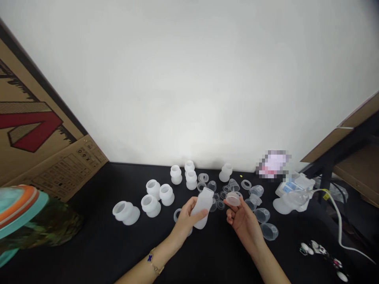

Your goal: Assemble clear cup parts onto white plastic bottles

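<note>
My left hand (187, 217) is wrapped round a translucent white bottle (203, 203), which leans with its neck up and away from me. Between the thumb and fingertips of my right hand (245, 224) is a clear round cap (233, 198), held a short way right of the bottle. Clear rings (201, 186) and small clear plastic parts (220, 204) lie on the black table behind and between my hands. Right of them are several clear dome covers (269, 232). A clear ring (177, 214) lies partly hidden by my left hand.
Several wide-necked white containers (151, 206) stand to the left; another (226, 172) is near the wall. A jar with an orange and teal lid (23, 209) and a cardboard box (74, 169) border the left. At right are a cabled bottle-like device (290, 201) and shiny trinkets (319, 249).
</note>
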{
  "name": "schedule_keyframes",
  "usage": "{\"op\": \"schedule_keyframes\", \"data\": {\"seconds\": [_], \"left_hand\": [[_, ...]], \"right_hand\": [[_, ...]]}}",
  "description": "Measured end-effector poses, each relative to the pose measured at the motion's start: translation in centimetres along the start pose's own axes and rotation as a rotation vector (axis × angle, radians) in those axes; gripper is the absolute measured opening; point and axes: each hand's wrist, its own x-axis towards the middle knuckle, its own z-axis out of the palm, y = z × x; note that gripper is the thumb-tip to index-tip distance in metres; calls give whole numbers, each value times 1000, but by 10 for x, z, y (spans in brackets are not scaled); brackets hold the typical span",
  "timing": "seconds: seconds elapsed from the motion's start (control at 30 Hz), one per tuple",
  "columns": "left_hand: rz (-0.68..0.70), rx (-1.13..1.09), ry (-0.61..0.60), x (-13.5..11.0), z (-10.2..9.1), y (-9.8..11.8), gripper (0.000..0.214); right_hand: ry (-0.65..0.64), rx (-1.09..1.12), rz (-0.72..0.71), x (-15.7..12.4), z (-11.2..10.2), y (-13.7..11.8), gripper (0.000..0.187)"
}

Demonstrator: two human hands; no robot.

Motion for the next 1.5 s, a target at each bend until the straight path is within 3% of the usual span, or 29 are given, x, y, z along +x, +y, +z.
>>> {"op": "schedule_keyframes", "data": {"seconds": [0.13, 0.8, 1.1, 1.3, 1.5], "left_hand": [[-89, -17, -24, 1, 0, -2, 48], [-93, -31, -67, -1, 1, -4, 47], [16, 66, -99, 3, 0, -9, 40], [77, 184, -123, 2, 0, -10, 38], [56, 248, -137, -1, 2, -8, 39]], "right_hand": [[14, -35, -2, 0, 0, 0, 34], [-35, -45, -63, -4, -1, 4, 35], [30, -41, -63, -4, 2, 6, 46], [-46, -48, -46, -3, 0, 4, 31], [-42, -128, -80, -6, 5, 2, 33]]}}
